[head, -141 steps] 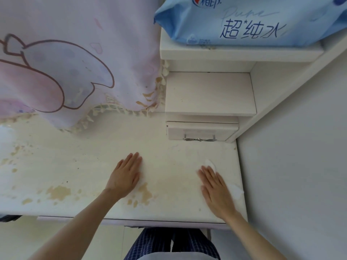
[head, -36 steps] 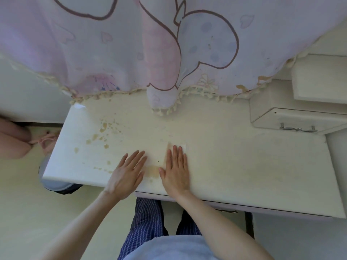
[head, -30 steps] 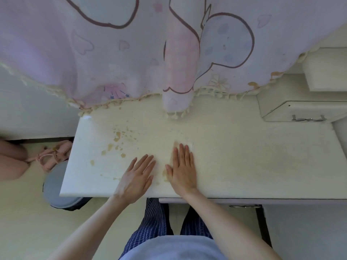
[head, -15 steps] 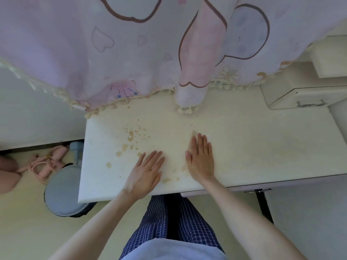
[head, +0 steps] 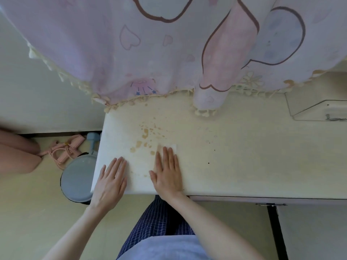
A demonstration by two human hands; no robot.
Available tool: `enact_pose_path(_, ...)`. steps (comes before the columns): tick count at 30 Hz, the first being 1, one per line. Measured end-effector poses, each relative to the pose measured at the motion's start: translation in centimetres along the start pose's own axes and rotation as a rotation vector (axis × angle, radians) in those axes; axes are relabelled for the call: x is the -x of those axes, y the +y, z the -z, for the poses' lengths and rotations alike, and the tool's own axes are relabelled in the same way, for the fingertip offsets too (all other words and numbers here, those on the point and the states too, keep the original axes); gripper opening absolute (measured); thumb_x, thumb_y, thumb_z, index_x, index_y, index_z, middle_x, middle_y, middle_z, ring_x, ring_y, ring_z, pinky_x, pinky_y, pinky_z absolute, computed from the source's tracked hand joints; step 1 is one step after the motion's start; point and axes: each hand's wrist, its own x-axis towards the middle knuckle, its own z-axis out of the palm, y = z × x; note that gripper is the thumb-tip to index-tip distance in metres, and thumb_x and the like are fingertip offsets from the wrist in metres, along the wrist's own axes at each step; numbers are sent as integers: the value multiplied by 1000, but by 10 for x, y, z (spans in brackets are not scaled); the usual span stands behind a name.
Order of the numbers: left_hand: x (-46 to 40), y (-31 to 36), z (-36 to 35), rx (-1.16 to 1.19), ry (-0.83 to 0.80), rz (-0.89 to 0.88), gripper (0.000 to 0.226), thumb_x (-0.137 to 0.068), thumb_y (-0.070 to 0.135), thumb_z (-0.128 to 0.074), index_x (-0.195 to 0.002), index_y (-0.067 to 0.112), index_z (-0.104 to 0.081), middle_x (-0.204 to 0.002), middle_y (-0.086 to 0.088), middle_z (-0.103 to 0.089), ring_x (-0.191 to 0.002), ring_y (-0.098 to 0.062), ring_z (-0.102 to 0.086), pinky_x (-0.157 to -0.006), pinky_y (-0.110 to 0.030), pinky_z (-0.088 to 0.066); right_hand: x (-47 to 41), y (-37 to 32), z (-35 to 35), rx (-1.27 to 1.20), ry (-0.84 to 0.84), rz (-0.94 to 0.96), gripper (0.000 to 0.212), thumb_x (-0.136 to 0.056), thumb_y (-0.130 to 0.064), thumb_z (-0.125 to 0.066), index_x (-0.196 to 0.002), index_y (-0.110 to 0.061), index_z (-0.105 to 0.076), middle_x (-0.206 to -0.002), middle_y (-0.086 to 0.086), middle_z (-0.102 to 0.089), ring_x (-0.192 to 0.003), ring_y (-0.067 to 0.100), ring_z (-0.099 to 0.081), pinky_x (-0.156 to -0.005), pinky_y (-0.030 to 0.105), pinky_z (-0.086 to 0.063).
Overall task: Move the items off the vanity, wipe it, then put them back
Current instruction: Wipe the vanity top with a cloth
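The white vanity top [head: 244, 156] runs across the view, with brown stains [head: 144, 136] on its left part. My right hand [head: 168, 172] lies flat, fingers together, pressing a white wipe [head: 173, 146] onto the top; only a corner of the wipe shows past my fingertips. My left hand [head: 110, 182] rests flat and spread near the top's left front corner, holding nothing.
A pink cartoon-print curtain [head: 169, 49] with a fringe hangs over the back of the vanity. A small drawer unit [head: 319, 109] stands at the back right. On the floor to the left are a grey-blue round bin [head: 77, 179] and pink straps [head: 63, 151].
Both hands have slid leftward along the vanity top, the right one carrying the wipe from the right end toward the stains near the left edge.
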Motion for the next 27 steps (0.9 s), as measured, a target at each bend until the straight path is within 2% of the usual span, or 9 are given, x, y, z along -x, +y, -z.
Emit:
enact_pose_path(5,-11,-8,2,20,26,-7,67,-97,44,-4,-140,1,-34,-146,-16,-34,-136,-30,-27,-110,-46,-18,0,11,1,26,6,23,63,-95,-44,-22,-145,-5,-24,-152,20,-17,-142,31,-9,-112,45,-9)
enact_pose_path(9,-21,-25,6,26,7,-35,65,-98,41,-8,-139,0,-36,-145,-16,-36,-135,-31,-31,-110,-46,-19,1,38,9,13,34,-134,62,-99,-43,-6,-147,-7,-17,-153,20,-14,-142,31,-8,-112,45,-10)
enact_pose_path(12,-23,-41,9,5,-11,-106,62,-98,38,-10,-137,0,-39,-144,-15,-37,-134,-29,-32,-109,-42,-15,-31,29,19,7,19,-221,67,-97,-44,3,-145,-4,-21,-152,23,-18,-141,35,-14,-113,43,-7)
enact_pose_path(16,-25,-54,11,10,-2,-198,60,-98,38,-11,-135,2,-42,-142,-14,-42,-133,-25,-30,-108,-42,-17,-93,-6,26,11,-49,-94,74,-86,-47,9,-149,-9,-4,-156,17,4,-143,30,8,-113,38,11)
enact_pose_path(20,-25,-74,10,23,5,-229,54,-92,32,-30,-133,1,-46,-140,-15,-44,-132,-26,-33,-109,-41,-18,-108,-45,17,32,-64,94,71,-90,-46,-4,-148,-7,-14,-155,18,-6,-144,30,0,-115,38,5)
enact_pose_path(23,-20,-89,8,32,-9,-272,56,-98,35,-17,-133,2,-45,-142,-15,-42,-133,-25,-28,-112,-38,-13,-74,-57,1,36,-60,199,62,-96,-43,-17,-147,-8,-18,-154,17,-13,-143,29,-7,-116,41,-3)
enact_pose_path(25,-18,-94,9,46,-19,-298,60,-99,38,-10,-134,3,-43,-142,-14,-41,-134,-24,-26,-113,-36,-8,-49,-52,-4,36,-45,176,59,-99,-43,-15,-147,-10,-18,-154,15,-13,-143,27,-7,-114,41,-6)
enact_pose_path(27,-18,-96,9,60,-23,-325,59,-99,38,-10,-135,3,-43,-143,-14,-41,-134,-24,-25,-113,-36,-6,-39,-39,-1,27,-22,52,59,-99,-43,-9,-147,-10,-19,-154,15,-15,-143,26,-7,-113,40,-6)
